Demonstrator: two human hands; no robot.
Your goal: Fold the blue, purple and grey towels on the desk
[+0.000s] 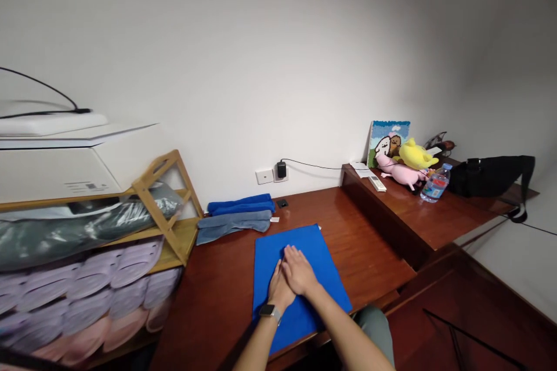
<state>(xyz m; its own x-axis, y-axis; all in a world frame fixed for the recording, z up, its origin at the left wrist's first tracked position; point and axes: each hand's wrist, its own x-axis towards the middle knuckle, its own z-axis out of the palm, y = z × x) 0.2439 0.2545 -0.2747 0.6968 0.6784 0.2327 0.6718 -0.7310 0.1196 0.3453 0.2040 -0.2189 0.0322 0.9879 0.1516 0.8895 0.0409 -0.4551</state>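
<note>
A bright blue cloth [319, 255] lies spread out flat on the brown wooden desk [209, 290], its near edge reaching the desk's front. On its middle rests my left hand [281, 290], with a watch [270, 312] on the wrist and the fingers stretched forward. My right hand [299, 271] lies flat beside it and partly overlaps it, fingers extended and pointing away from me. Nothing shows in either hand. Behind the cloth, against the wall, lie a folded blue cloth [243, 204] and a folded grey-blue cloth [235, 225] with a white tag.
To the left, a wooden rack [167, 214] holds several slippers [134, 264] under a white box [104, 168]. A raised shelf on the right carries plush toys [413, 153], a water bottle [435, 182], a remote [376, 184] and a black bag [487, 175]. A plugged-in charger [282, 170] trails a cable.
</note>
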